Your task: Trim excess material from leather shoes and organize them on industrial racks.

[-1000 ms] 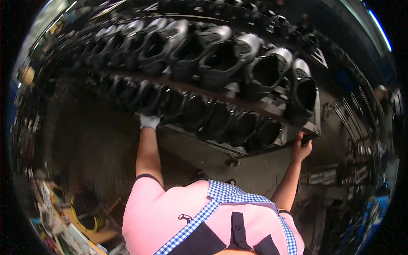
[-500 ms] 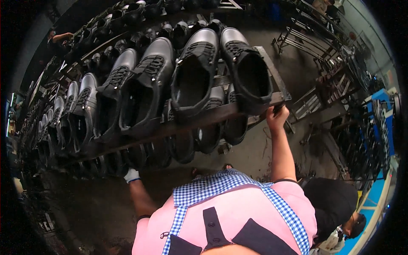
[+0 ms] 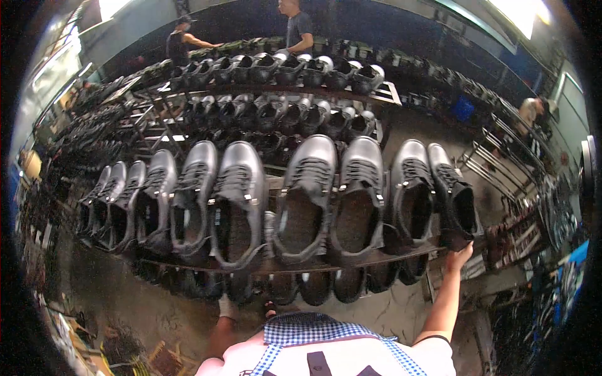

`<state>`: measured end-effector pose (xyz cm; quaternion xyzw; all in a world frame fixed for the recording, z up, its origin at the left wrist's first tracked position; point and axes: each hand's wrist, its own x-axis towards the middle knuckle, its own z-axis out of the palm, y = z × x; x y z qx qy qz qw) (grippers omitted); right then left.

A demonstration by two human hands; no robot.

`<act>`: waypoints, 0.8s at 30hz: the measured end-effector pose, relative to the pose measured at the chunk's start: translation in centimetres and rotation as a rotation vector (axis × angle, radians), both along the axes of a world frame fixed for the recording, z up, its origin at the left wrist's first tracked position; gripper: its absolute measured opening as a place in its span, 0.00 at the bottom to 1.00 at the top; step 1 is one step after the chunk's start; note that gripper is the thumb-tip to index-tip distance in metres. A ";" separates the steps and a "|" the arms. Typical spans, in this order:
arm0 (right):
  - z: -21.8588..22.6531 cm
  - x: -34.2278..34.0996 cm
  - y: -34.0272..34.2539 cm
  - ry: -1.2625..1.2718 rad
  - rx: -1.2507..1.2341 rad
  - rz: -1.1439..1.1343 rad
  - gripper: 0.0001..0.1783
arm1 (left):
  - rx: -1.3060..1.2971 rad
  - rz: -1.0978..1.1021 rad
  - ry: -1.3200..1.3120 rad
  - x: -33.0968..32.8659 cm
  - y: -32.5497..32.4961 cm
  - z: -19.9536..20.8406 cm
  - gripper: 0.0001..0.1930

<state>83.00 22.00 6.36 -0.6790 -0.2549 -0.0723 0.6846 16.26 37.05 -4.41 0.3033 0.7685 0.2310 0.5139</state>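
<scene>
A long shoe rack [image 3: 301, 269] stretches across in front of me. Its upper shelf carries a row of black lace-up shoes [image 3: 305, 200], toes pointing away. Below hangs a second row of black shoes [image 3: 316, 287], partly covered by the shelf. My right hand [image 3: 461, 255], bare, is closed on the rack's right end, just under the heel of the last shoe; its fingertips are partly hidden. Low on the left, my left hand [image 3: 227, 307] in a pale glove reaches up to the lower row. Its fingers are hidden there, so their grip does not show.
Behind stands another multi-tier rack [image 3: 370, 94] full of black shoes. Two people [image 3: 300, 31] are at the back, and another person [image 3: 533, 116] is at the far right. Metal-bar racks [image 3: 495, 160] stand right. Assorted materials [image 3: 166, 360] lie on the floor at lower left.
The view has lifted and turned, bringing the back rack and people into sight. The shoe rack now runs more level across the view. My right hand remains at its right end.
</scene>
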 end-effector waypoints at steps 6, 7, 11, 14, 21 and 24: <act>1.8 8.8 -0.1 -0.406 -0.694 -0.433 0.28 | -0.083 -0.314 0.153 7.8 -2.9 2.9 0.25; 2.0 9.1 0.0 -0.465 -0.860 -0.507 0.28 | -0.010 -0.648 0.327 8.3 -3.1 3.1 0.25; 3.8 5.5 -2.3 -0.103 -0.427 -0.479 0.29 | 0.672 -1.115 -0.402 4.9 -9.0 -14.2 0.18; -6.4 -0.5 -4.8 0.108 -0.200 -0.376 0.27 | 0.439 -1.087 -0.531 9.1 -5.7 -10.1 0.18; -17.3 -30.7 -2.8 0.702 -0.166 0.240 0.16 | -0.122 -0.884 -0.909 10.4 -7.3 -0.4 0.18; -15.4 -40.0 -1.5 1.021 -0.207 0.475 0.17 | 0.286 -1.219 -0.542 0.7 -9.3 2.9 0.17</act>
